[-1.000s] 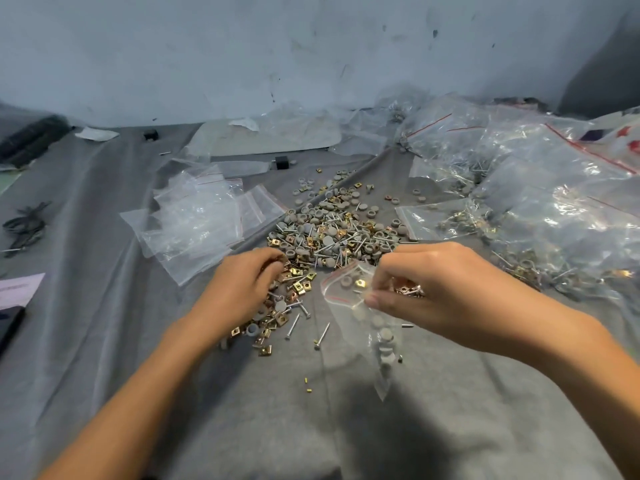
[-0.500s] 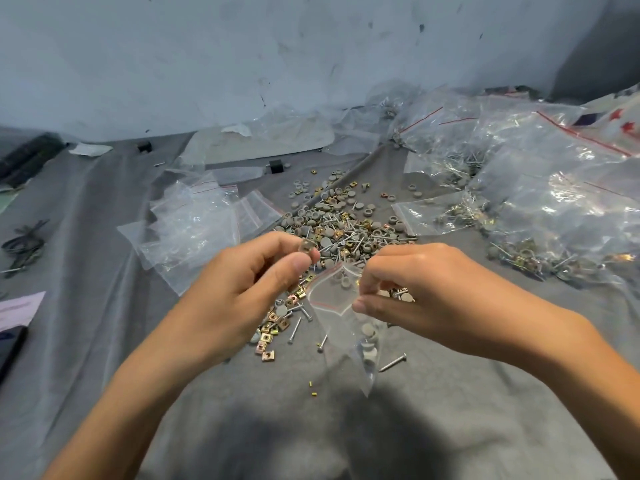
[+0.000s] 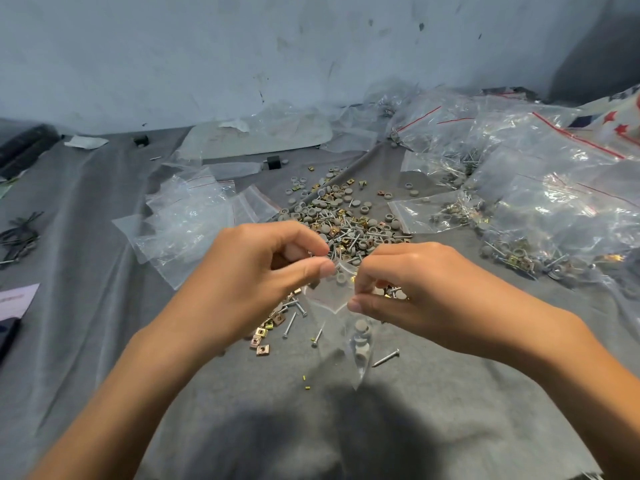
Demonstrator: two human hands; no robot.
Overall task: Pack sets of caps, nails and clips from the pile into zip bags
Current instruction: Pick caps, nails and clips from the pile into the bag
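A small clear zip bag (image 3: 341, 317) hangs between my hands with several grey caps (image 3: 362, 344) in its bottom. My right hand (image 3: 412, 292) pinches the bag's mouth on the right side. My left hand (image 3: 256, 275) pinches something small at the bag's mouth on the left; what it holds I cannot tell. Behind them lies the pile (image 3: 343, 223) of grey caps, silver nails and brass clips on the grey cloth. Loose brass clips (image 3: 263, 342) and nails (image 3: 385, 358) lie under and beside the bag.
A stack of flat clear zip bags (image 3: 187, 230) lies left of the pile. Filled bags with red zip lines (image 3: 540, 188) are heaped at the right. Black items (image 3: 17, 233) lie at the far left, a small black block (image 3: 273, 162) behind the pile, and a wall beyond.
My left hand left the pile, rose and came to the bag's mouth. My right hand kept its hold on the bag, which lifted slightly.
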